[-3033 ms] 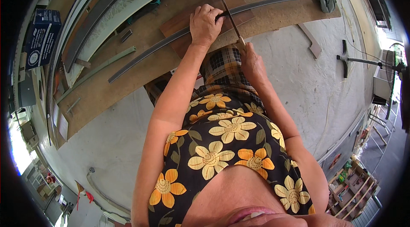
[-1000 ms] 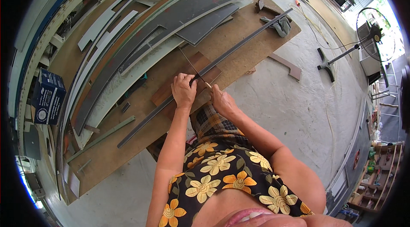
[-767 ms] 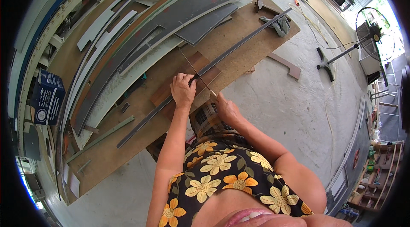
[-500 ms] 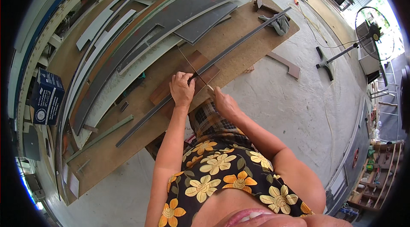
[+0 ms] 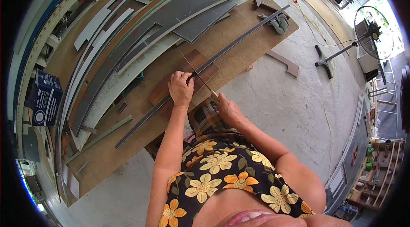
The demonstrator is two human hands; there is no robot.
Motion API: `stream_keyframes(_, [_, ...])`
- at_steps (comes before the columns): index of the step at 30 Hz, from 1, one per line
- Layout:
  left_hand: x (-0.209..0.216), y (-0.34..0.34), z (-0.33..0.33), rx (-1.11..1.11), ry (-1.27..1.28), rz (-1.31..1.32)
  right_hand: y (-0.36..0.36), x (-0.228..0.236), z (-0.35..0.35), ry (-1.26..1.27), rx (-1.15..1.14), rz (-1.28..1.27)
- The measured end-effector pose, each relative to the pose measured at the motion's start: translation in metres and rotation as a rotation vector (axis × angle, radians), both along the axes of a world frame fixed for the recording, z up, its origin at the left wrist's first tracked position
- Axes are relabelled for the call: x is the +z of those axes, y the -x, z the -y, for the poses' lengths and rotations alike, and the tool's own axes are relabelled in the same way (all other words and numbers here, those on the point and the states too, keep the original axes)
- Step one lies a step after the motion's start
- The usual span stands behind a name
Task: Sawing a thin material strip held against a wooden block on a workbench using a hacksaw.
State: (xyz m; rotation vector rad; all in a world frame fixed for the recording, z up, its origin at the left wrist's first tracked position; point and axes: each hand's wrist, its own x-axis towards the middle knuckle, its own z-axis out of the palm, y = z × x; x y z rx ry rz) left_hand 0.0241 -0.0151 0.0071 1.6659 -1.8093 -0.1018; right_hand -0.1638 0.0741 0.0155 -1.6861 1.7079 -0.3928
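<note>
A long, narrow dark grey strip (image 5: pixel 239 47) lies slantwise across the workbench (image 5: pixel 239 71), over a reddish-brown wooden board (image 5: pixel 164 92). My left hand (image 5: pixel 181 88) is closed round the strip near its middle and presses it onto the board. Just right of those fingers, a thin-bladed handsaw (image 5: pixel 195 71) crosses the strip, its blade lying over it. My right hand (image 5: pixel 229 108) grips the saw's pale handle (image 5: pixel 214 94) at the bench's near edge. How deep the blade sits in the strip is too small to tell.
Long grey and white panels (image 5: pixel 171 24) are stacked along the bench's far side. Grey gloves (image 5: pixel 279 23) and a metal tool (image 5: pixel 261 4) lie at its far right. A dark blue box (image 5: pixel 45 99) stands left. On the floor are a brown offcut (image 5: pixel 284 62) and a standing fan (image 5: pixel 329 60).
My right hand has drawn the saw back toward me and slightly right, so its handle sits lower. My left hand still holds the strip in about the same place.
</note>
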Motion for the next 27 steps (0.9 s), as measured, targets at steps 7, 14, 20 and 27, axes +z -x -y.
stream_keyframes(7, [-0.004,-0.001,0.0,0.005,0.024,-0.022,-0.021,0.005,0.043,0.139,0.065,-0.017])
stream_keyframes(14, [-0.001,-0.001,0.0,0.005,0.008,-0.02,-0.005,0.007,0.0,-0.026,-0.024,-0.012])
stream_keyframes(20, [0.002,0.001,0.003,-0.006,0.027,-0.023,-0.023,0.009,0.049,0.16,0.024,0.026])
stream_keyframes(27, [-0.001,0.0,-0.001,0.009,0.019,-0.006,-0.016,0.006,0.021,0.067,0.039,-0.052])
